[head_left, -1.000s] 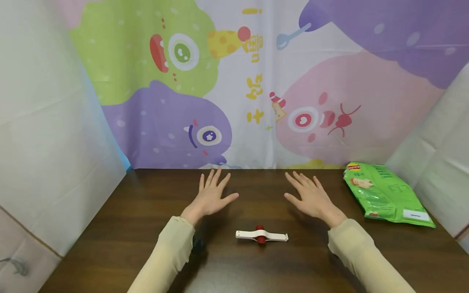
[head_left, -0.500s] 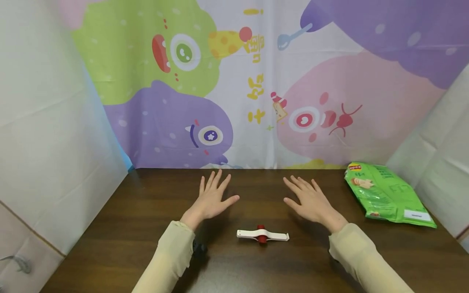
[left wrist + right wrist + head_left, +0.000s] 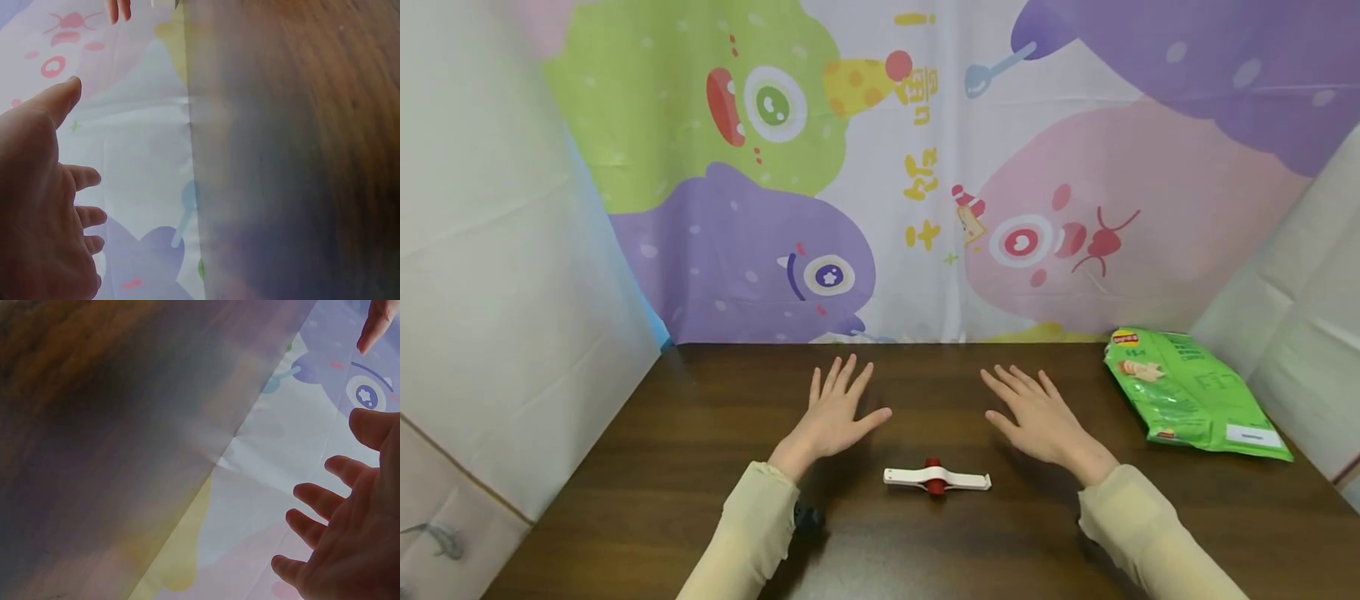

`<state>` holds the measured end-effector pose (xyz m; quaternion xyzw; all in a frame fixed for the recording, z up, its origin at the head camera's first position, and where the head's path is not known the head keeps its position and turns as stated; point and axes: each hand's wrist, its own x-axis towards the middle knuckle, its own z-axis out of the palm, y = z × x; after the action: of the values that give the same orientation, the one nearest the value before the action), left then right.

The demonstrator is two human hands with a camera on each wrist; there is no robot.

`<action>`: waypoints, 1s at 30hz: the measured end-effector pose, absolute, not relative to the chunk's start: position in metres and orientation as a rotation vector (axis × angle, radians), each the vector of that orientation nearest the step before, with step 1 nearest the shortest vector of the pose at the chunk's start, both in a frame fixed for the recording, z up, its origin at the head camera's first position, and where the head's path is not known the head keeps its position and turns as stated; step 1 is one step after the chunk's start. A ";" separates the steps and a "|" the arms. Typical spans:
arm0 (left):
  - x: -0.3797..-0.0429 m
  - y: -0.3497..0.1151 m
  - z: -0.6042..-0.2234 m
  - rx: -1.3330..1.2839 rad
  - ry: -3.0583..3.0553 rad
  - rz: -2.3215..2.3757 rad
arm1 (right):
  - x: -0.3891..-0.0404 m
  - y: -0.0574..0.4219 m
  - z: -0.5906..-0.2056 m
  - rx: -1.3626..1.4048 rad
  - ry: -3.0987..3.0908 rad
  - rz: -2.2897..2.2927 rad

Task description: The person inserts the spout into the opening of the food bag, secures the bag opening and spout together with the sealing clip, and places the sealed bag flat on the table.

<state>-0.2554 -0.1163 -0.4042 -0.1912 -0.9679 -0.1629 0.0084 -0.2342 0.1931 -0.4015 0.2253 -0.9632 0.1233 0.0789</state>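
both hands spread above the desk, clip lying between them

my left hand (image 3: 833, 414) and my right hand (image 3: 1037, 414) are held palm down over the dark brown wooden desk (image 3: 647, 467), fingers straight and fanned apart, holding nothing. whether the palms touch the wood i cannot tell. the two hands are well apart from each other, with cream sleeves (image 3: 741, 533) covering both forearms.

the long white plastic clip with a red knob at its middle (image 3: 937, 478) lies flat on the desk, nearer to me than the hands and between my wrists, touching neither.

a green crinkly snack bag (image 3: 1187, 395) lies at the far right of the desk, apart from my right hand. a cartoon monster backdrop in green, purple and pink (image 3: 880, 167) hangs behind the desk's far edge.

both wrist views show only my spread fingers (image 3: 84, 178) against that backdrop and the blurred wood.
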 end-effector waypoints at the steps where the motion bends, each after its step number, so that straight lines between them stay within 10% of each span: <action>1: -0.254 -0.116 -0.404 -0.605 -3.020 -0.514 | -0.233 0.193 -0.402 0.676 -2.882 0.371; 30: -0.234 -0.106 -0.407 -0.740 -2.963 -0.497 | -0.212 0.181 -0.412 0.775 -2.883 0.427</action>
<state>-0.2342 -0.1057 -0.4070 -0.2391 -0.9573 -0.1607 0.0236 -0.2120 0.1806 -0.4120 0.2566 -0.9541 0.1412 0.0628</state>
